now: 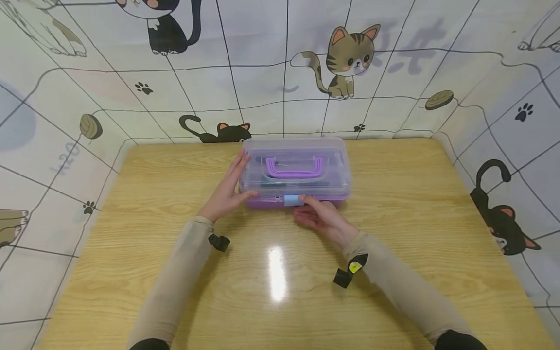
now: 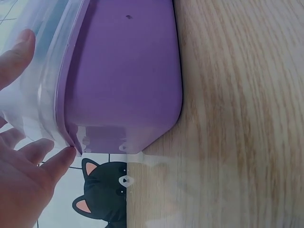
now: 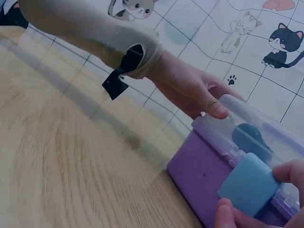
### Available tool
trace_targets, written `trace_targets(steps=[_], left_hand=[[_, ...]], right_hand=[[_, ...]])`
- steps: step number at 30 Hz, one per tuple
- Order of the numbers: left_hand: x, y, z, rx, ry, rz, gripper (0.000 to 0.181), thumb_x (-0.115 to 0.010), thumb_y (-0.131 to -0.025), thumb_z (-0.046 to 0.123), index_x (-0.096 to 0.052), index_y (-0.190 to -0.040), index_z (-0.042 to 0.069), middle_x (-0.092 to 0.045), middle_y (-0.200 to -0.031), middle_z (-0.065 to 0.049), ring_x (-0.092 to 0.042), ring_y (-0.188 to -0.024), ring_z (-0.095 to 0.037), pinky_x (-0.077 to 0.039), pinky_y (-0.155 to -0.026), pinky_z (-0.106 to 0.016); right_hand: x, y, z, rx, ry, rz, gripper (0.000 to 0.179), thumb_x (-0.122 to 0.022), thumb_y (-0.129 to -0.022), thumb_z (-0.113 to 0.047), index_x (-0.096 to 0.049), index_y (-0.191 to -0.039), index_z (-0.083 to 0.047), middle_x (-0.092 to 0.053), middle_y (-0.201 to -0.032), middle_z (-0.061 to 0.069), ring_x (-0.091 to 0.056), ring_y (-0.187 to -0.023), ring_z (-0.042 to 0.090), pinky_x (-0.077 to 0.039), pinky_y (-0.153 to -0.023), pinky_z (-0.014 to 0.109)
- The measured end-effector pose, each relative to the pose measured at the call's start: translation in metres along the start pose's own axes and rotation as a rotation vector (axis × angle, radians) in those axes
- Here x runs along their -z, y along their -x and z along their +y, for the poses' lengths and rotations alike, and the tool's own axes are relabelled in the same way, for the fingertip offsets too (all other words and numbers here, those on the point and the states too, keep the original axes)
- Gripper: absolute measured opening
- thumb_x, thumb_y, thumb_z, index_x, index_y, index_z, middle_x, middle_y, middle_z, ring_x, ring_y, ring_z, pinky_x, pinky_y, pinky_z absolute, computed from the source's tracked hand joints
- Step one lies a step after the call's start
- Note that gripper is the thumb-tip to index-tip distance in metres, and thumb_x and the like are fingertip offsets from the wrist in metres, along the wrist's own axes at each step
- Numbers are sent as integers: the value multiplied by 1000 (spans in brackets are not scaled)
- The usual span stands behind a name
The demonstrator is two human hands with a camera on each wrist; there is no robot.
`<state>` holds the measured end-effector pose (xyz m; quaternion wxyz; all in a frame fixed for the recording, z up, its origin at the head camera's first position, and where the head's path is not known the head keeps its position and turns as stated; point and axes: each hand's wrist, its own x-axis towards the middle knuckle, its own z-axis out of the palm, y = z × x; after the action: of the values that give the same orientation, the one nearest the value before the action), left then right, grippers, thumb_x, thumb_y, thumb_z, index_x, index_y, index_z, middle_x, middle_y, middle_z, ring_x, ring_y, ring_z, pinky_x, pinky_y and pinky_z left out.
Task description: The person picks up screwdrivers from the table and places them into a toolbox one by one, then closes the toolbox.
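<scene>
A storage box with a clear lid [image 1: 302, 186] and a purple base [image 2: 126, 71] sits closed at the back of the table. On its lid lies a purple handle [image 1: 294, 173]. My left hand [image 1: 224, 195] rests against the box's left end, its fairly straight fingers along the side and its thumb at the front corner of the lid. With thumb and fingers, my right hand [image 1: 325, 221] pinches the light blue latch [image 3: 251, 184] at the middle of the front. Something dark teal [image 3: 251, 137] shows blurred through the lid; what it is cannot be made out.
The wooden table [image 1: 275, 243] reaches forward and to both sides of the box. Close behind the box stands a white backdrop [image 1: 258, 87] with cat drawings and grid lines, and it continues along both sides. A small black device [image 1: 343, 278] is strapped on the right wrist.
</scene>
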<state>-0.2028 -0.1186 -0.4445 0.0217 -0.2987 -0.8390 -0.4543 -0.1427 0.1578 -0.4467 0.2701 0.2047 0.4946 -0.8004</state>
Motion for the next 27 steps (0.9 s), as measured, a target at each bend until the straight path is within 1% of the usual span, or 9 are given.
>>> trace_targets(steps=[3, 9, 15, 18, 22, 27], left_hand=[[0, 0, 0, -2, -3, 0, 98, -80, -79, 12, -18, -155, 11, -2, -162, -3, -8, -145, -23, -15, -113, -52], [-1, -1, -1, -12, -2, 1, 98, -80, -79, 11, -18, -155, 9, -2, -161, -4, -7, -145, -23, -15, -113, -52], [-1, -3, 0, -19, 1, -7, 99, -80, -79, 12, -17, -155, 11, -1, -162, -3, -6, -146, -21, -14, -113, -51], [-2, -4, 0, -15, 3, -8, 99, -80, -79, 13, -17, -155, 11, -1, -161, -3, -5, -146, -21, -13, -114, -51], [-3, -3, -1, -7, 7, -6, 99, -80, -79, 13, -17, -155, 10, -1, -161, -4, -5, -146, -22, -12, -114, -51], [-3, -2, 0, -6, 14, 2, 99, -81, -78, 12, -18, -155, 8, -2, -161, -5, -6, -146, -22, -13, -114, -51]], right_hand=[[-1, 0, 0, 17, -15, 8, 27, -64, -94, -16, -55, -112, 2, -67, -98, 17, -65, -98, 27, -48, -94, 37], [2, -1, 3, 39, 24, 10, 33, -65, -93, -19, -54, -115, 4, -67, -100, 18, -66, -96, 27, -49, -93, 36], [7, -2, 4, 41, 51, -3, 43, -66, -93, -24, -52, -121, 6, -62, -116, 26, -64, -103, 30, -47, -95, 38], [9, -1, 3, 34, 75, -12, 49, -67, -92, -27, -51, -124, 7, -59, -121, 28, -63, -106, 33, -46, -96, 41], [12, 2, 2, 4, 114, -61, 58, -63, -94, -31, -46, -132, 9, -55, -127, 28, -57, -116, 37, -43, -100, 42], [17, 7, 2, -17, 181, -124, 64, -59, -96, -35, -42, -136, 11, -52, -132, 27, -52, -121, 36, -42, -101, 41]])
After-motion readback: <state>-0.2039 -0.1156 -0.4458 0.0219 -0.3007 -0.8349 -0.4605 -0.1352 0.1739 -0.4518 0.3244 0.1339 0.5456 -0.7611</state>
